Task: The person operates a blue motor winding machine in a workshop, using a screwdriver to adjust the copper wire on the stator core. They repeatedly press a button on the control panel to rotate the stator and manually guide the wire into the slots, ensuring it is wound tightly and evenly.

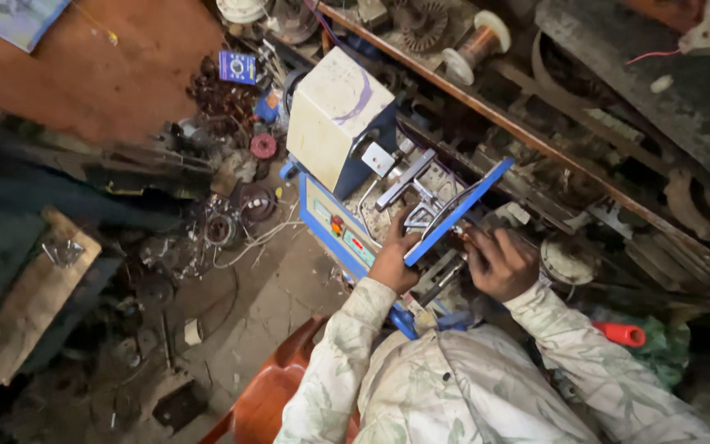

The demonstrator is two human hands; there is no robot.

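Copper-coloured wire (459, 233) sits at the middle of your work, just under the flat blue plastic plate (454, 210) of the blue-and-cream winding machine (347, 164) in front of you. Your left hand (394, 261) is closed around the lower edge of this plate, and your right hand (499, 263) has bent fingers pinching at the wire. I judge the winding is only at its start, because no full coil shows. The plate hides the form behind it, and your fingertips cover the wire end. An orange plastic chair (269, 395) is below you.
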